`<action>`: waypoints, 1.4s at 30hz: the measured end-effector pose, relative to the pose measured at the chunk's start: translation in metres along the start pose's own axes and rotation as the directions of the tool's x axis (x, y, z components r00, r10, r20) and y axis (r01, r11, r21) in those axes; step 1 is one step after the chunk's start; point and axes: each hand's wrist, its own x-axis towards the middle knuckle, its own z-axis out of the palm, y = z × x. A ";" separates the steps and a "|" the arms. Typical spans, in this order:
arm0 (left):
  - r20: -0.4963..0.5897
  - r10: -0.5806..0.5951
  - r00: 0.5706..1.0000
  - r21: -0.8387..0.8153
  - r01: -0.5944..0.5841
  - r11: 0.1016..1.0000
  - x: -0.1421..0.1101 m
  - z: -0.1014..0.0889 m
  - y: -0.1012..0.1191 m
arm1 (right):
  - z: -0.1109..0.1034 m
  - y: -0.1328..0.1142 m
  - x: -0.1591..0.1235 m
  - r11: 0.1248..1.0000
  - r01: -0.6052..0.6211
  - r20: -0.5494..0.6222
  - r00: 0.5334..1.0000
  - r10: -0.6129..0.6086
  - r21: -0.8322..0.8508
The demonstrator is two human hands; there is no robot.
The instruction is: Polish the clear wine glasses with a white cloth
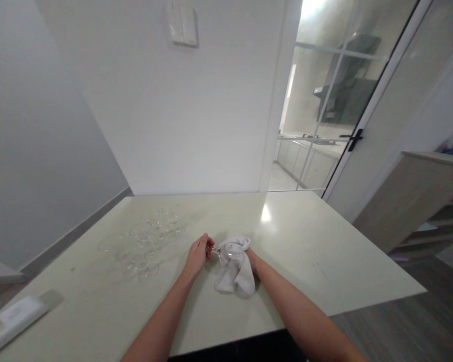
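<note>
My left hand [199,252] is closed on the foot end of a clear stemmed glass [216,251], which lies on its side above the tabletop. The glass's bowl points right, into a bunched white cloth [234,274]. Behind that cloth, my right hand [252,258] grips it from the right side; its fingers are mostly hidden by the fabric. The lower part of the cloth hangs down toward the table. To the left, several clear glasses [147,246] stand in a group, their outlines faint against the pale surface.
All this is on a pale glossy table [302,261]. A white box-like object [13,322] lies at its near left corner. The wall [196,125] borders the far edge, with a glazed door [324,100] at back right. Wooden shelving [419,201] stands at right.
</note>
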 end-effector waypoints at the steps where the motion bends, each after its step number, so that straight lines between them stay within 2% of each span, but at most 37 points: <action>1: -0.003 -0.003 1.000 0.006 0.003 1.000 0.000 0.000 0.000 | 0.000 -0.001 0.000 1.000 0.005 0.022 1.000 -0.005 -0.002; 7: 0.002 0.005 1.000 0.030 -0.005 1.000 0.001 -0.002 -0.001 | -0.001 0.006 0.002 0.999 0.032 0.004 0.999 -0.032 -0.028; 13: -0.003 0.028 1.000 0.043 -0.028 0.999 0.001 -0.004 -0.002 | -0.003 0.020 0.010 0.989 0.147 0.103 0.984 -0.146 0.002; 17: -0.003 0.044 0.999 0.049 -0.044 0.998 0.002 -0.004 -0.005 | -0.003 0.025 0.014 0.981 0.191 0.128 0.973 -0.193 0.025; 28: 0.011 0.066 0.998 0.045 -0.066 0.997 0.002 -0.004 -0.008 | -0.003 -0.003 0.014 0.981 0.165 0.166 0.975 -0.147 -0.102; 32: 0.010 0.065 0.998 0.040 -0.066 0.997 0.003 -0.004 -0.010 | -0.003 0.004 0.016 0.978 0.168 0.183 0.972 -0.144 -0.122; 37: 0.015 0.063 0.998 0.005 -0.063 0.998 0.005 -0.003 -0.013 | -0.002 0.019 0.019 0.970 0.223 0.163 0.965 -0.205 -0.097; 42: 0.014 0.049 0.999 0.023 -0.050 0.998 0.003 -0.003 -0.008 | -0.001 0.027 0.020 0.969 0.240 0.142 0.963 -0.230 -0.054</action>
